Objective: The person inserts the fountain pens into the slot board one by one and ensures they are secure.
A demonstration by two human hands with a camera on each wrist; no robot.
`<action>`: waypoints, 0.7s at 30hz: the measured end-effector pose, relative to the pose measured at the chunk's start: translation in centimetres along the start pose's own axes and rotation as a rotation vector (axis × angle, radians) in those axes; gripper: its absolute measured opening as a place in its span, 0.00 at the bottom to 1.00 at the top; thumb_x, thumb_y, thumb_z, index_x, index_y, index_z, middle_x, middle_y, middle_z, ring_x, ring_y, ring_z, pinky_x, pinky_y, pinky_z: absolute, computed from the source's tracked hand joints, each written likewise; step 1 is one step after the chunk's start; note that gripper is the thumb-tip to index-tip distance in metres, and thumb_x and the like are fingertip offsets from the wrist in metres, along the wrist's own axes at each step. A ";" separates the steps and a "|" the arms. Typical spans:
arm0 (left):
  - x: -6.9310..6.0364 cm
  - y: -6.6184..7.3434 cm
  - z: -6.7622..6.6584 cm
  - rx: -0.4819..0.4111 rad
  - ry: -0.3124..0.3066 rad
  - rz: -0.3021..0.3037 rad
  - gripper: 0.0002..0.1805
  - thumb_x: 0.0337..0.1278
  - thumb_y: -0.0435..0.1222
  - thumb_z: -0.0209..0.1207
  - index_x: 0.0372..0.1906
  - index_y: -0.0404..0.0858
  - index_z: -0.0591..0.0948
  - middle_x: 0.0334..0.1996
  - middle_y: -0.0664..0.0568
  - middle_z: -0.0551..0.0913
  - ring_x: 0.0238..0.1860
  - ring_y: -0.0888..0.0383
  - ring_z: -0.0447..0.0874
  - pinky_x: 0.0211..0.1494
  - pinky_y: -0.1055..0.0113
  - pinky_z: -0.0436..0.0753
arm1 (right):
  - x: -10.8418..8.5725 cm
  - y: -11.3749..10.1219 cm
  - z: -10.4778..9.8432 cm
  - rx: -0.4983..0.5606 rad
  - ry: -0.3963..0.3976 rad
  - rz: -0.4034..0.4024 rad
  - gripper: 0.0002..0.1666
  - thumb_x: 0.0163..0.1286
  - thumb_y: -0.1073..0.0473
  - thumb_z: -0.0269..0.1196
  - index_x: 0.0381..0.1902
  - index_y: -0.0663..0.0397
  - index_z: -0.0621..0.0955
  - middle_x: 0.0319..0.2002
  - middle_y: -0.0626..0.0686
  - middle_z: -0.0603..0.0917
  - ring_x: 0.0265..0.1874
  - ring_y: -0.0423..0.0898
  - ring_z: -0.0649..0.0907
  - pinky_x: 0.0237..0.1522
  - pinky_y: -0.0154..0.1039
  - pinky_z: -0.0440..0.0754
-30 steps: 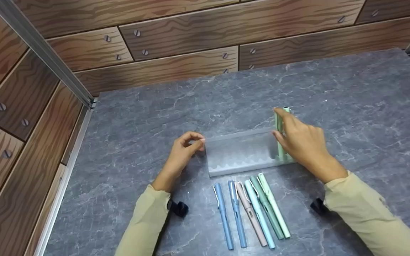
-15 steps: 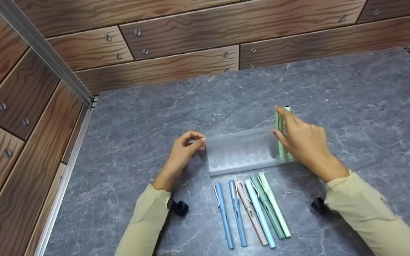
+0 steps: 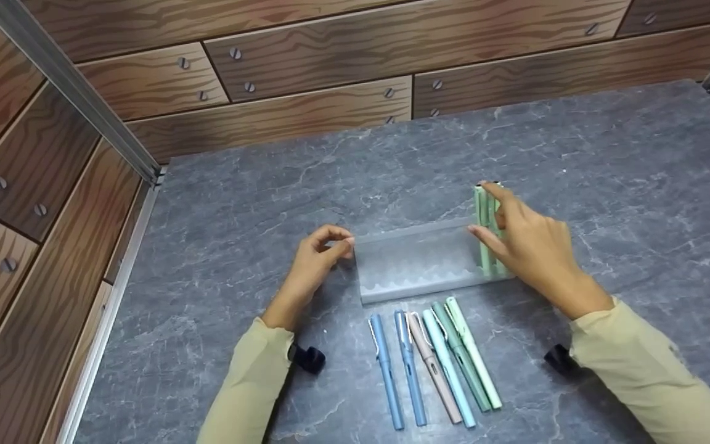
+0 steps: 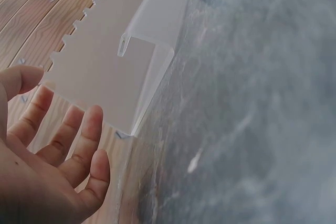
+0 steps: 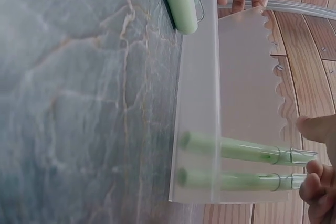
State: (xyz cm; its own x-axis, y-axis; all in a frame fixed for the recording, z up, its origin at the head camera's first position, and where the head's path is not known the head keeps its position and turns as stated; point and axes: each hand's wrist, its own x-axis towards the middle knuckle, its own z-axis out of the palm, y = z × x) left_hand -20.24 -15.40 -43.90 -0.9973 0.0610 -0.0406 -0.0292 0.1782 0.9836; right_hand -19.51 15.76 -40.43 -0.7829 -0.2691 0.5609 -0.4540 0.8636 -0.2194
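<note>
A translucent pen rack (image 3: pixel 416 256) stands on the grey table. My left hand (image 3: pixel 315 268) pinches its upper left corner between thumb and index finger; in the left wrist view the other fingers of that hand (image 4: pixel 63 156) are spread below the corner. Two light green pens (image 3: pixel 483 237) stand upright side by side at the rack's right end, both visible in the right wrist view (image 5: pixel 247 150). Beside their tops is my right hand (image 3: pixel 537 250), its thumb held apart from them and its index fingertip at the left pen's top, contact unclear.
Several capped pens lie on the table in front of the rack: two blue ones (image 3: pixel 387 376), a mauve one (image 3: pixel 435 370), a light blue one (image 3: pixel 450 373), a dark green one (image 3: pixel 463 357) and a light green one (image 3: pixel 475 357). Wood-patterned panels (image 3: pixel 306 105) border the table.
My right hand has shifted slightly right, its thumb parting from the left upright pen, whose top now shows. My left hand keeps its place at the rack's corner.
</note>
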 end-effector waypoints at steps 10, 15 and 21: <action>0.1 0.0 -0.1 0.000 -0.002 -0.019 0.07 0.59 0.36 0.61 0.40 0.38 0.81 0.38 0.54 0.80 0.34 0.58 0.83 0.38 0.65 0.73 | -0.7 -0.7 -0.9 0.100 -0.064 0.032 0.39 0.59 0.50 0.71 0.65 0.51 0.68 0.28 0.47 0.79 0.15 0.34 0.65 0.16 0.32 0.63; 0.1 0.1 -0.1 0.005 0.005 -0.019 0.07 0.59 0.37 0.61 0.40 0.38 0.81 0.34 0.54 0.82 0.33 0.59 0.82 0.39 0.65 0.73 | -1.1 -1.1 -1.3 0.189 -0.140 0.071 0.39 0.60 0.51 0.70 0.65 0.51 0.67 0.31 0.46 0.80 0.21 0.37 0.75 0.21 0.32 0.70; 0.1 0.1 -0.2 0.008 -0.006 -0.038 0.07 0.59 0.38 0.61 0.39 0.40 0.81 0.33 0.55 0.82 0.34 0.61 0.83 0.40 0.65 0.73 | -1.8 -1.7 -1.7 0.311 -0.236 0.110 0.38 0.60 0.54 0.70 0.65 0.53 0.68 0.33 0.47 0.79 0.25 0.38 0.78 0.25 0.32 0.73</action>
State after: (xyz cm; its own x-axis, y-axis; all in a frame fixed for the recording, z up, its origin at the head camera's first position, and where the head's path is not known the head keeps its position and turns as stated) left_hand -20.35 -15.53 -43.76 -0.9951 0.0603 -0.0789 -0.0663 0.1883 0.9799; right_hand -16.61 15.51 -39.73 -0.8938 -0.3041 0.3297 -0.4407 0.7321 -0.5194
